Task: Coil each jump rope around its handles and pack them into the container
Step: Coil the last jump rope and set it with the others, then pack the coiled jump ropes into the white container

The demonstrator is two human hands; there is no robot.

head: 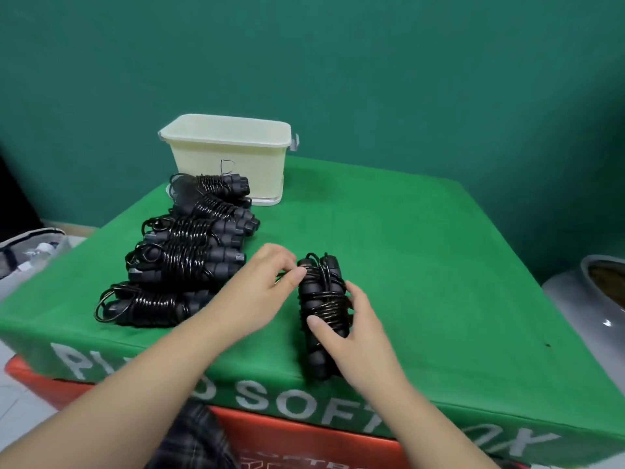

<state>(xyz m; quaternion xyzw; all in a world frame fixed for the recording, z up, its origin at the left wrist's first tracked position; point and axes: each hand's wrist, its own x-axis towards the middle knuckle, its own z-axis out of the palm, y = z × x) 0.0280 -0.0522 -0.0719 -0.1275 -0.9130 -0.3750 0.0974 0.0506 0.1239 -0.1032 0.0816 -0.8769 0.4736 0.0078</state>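
Observation:
A black jump rope point(324, 299) lies near the front edge of the green box top, its cord wound round both handles. My right hand point(351, 336) grips the handles from the right, thumb laid across the coils. My left hand point(260, 292) pinches the cord at the bundle's upper left end. Several coiled black jump ropes point(182, 252) lie in a row to the left, running back toward the cream plastic container point(230, 157), which stands at the far left of the surface with its lid on.
The green padded box point(422, 265) drops off at its front edge just below my hands. A grey rounded object point(588, 299) sits off the right side. A bag and clutter point(30, 252) lie on the floor at left.

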